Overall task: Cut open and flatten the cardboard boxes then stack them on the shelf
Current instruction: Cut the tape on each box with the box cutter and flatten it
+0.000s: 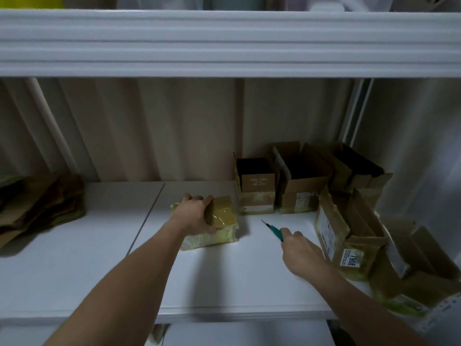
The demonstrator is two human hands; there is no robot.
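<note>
Head view: left hand point(197, 213) clamped over a sealed, tape-wrapped cardboard box point(212, 224) on the white shelf point(74, 270), fingers curled over its far edge, thumb down its near side. Right hand point(300, 253) wrapped around a green-handled cutter point(273, 231), blade aimed toward the box but clear of it. Opened boxes point(301, 181) ranked against the back wall at right. Tipped box point(346, 245) at right edge bearing a white sticker point(350, 258) marked "1908"; other label print too blurred to read. Flattened cardboard point(37, 208) piled far left.
</note>
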